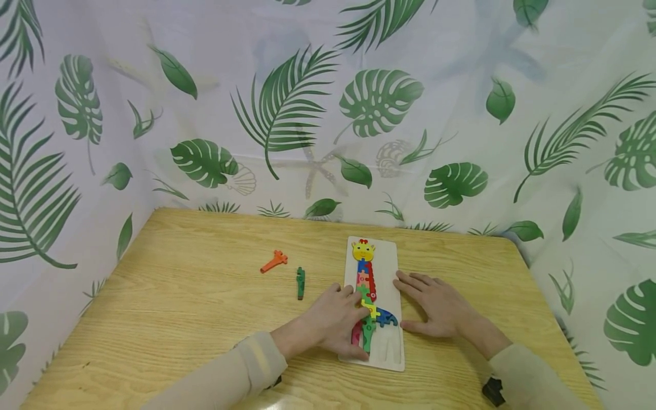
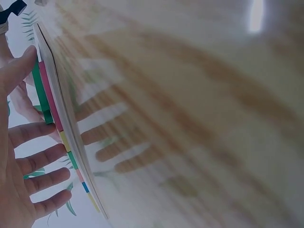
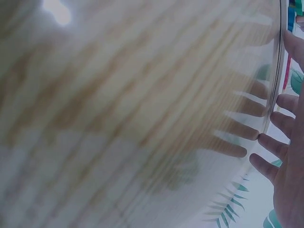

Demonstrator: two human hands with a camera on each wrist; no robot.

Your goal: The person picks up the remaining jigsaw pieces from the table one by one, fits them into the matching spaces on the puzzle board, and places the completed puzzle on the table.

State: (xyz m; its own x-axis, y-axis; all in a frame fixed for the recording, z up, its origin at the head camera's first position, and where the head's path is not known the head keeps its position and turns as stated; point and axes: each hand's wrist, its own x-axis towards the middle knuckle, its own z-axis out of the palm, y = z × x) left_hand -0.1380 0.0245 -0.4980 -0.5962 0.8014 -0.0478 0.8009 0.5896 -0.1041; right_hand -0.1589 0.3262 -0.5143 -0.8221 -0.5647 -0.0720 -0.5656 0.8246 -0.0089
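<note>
A pale wooden puzzle board (image 1: 386, 256) lies lengthwise on the table, filled in part with a colourful giraffe. Its yellow head piece (image 1: 363, 251) is at the far end, and a red piece (image 1: 371, 280) runs along the neck. My left hand (image 1: 333, 319) reaches over the board's left side, fingers on the body pieces and thumb by the near end of the green leg piece (image 1: 368, 333). Part of the magenta piece (image 2: 50, 95) is hidden beneath it in the head view. My right hand (image 1: 441, 304), fingers extended, touches the board's right edge beside the dark blue piece (image 1: 388, 317).
Two loose puzzle pieces lie left of the board: an orange leg-shaped one (image 1: 275, 261) and a dark green one (image 1: 300, 283). Leg-shaped recesses show at the board's near right. A leaf-patterned cloth (image 1: 307, 125) hangs behind the wooden table (image 1: 179, 296).
</note>
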